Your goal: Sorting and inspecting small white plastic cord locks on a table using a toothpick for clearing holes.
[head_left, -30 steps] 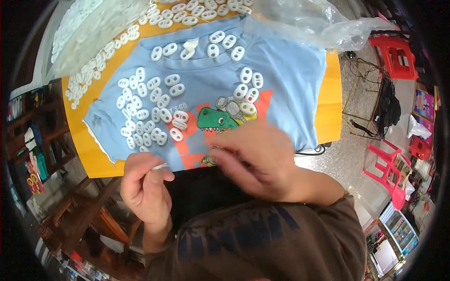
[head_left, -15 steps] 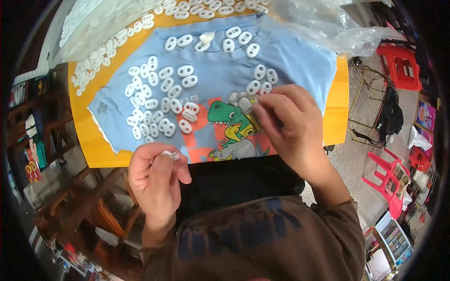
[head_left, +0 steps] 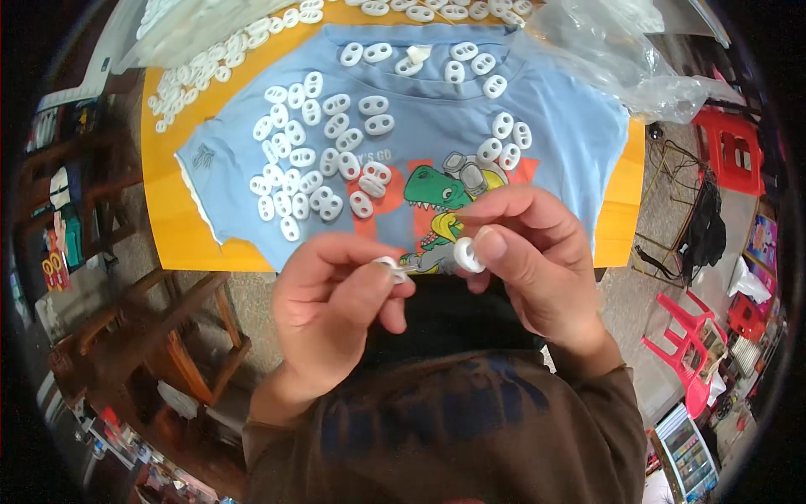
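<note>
My left hand (head_left: 323, 307) is closed, pinching a small white plastic piece (head_left: 391, 265) between thumb and fingers. Just to the right, my right hand (head_left: 546, 273) pinches another white oval plastic piece (head_left: 468, 254), with a hole showing in it. The two pieces are close together but apart, above the near edge of a light blue T-shirt (head_left: 437, 118) with a green dinosaur print. Many similar two-hole ovals (head_left: 348, 165) lie on the shirt, mostly left of the print. A smaller group (head_left: 502, 126) lies to the right of them. Fingers partly hide both held pieces.
Under the shirt is a yellow table (head_left: 621, 202). More white ovals (head_left: 197, 71) are heaped at its far left. Clear plastic bags (head_left: 604, 50) lie at the far side. On the floor to the right are a red stool (head_left: 729, 151) and a pink chair (head_left: 684, 340). Wooden furniture (head_left: 189, 365) stands on the left.
My right hand has come back from the ovals at the right of the shirt, now with a white piece in it. My left hand has moved toward the middle. The view has shifted slightly.
</note>
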`<state>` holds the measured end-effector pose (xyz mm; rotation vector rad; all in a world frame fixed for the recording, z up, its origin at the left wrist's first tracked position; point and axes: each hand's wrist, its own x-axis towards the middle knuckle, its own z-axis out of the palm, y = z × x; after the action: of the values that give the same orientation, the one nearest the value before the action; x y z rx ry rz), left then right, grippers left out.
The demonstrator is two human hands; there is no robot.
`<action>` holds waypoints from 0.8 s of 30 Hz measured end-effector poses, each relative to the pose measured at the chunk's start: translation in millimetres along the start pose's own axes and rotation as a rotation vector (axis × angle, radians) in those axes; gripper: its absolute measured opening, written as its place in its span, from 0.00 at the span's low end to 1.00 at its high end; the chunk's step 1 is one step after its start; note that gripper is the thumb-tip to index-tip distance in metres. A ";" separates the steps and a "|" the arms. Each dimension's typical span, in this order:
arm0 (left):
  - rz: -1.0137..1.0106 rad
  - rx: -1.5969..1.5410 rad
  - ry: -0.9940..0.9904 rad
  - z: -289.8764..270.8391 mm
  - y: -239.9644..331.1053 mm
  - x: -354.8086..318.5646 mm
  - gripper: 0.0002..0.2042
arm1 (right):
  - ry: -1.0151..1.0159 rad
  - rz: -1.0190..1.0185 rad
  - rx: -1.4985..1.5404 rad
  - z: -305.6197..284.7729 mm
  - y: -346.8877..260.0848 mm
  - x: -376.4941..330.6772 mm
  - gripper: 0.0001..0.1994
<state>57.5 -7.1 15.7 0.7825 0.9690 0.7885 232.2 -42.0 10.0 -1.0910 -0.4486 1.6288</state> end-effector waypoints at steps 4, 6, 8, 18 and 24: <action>-0.017 -0.018 -0.012 4.6 0.1 -3.3 0.05 | -0.112 -0.011 0.100 2.8 6.9 1.0 0.09; -0.013 -0.007 -0.001 4.8 -0.7 -5.0 0.05 | -0.136 -0.018 0.109 4.9 8.0 0.5 0.10; -0.009 0.004 0.008 5.3 -2.0 -6.1 0.06 | -0.126 -0.002 0.103 7.1 8.5 -0.3 0.10; 0.079 -0.013 -0.005 8.8 -6.9 -9.5 0.07 | -0.130 -0.024 0.104 6.6 11.7 -4.1 0.10; 0.089 0.018 0.025 11.1 -6.9 -10.7 0.07 | -0.091 -0.145 -0.059 9.0 11.8 -7.2 0.10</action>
<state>65.4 -21.8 18.1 0.8374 0.9699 0.8702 218.1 -50.6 8.8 -1.0066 -0.6248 1.5496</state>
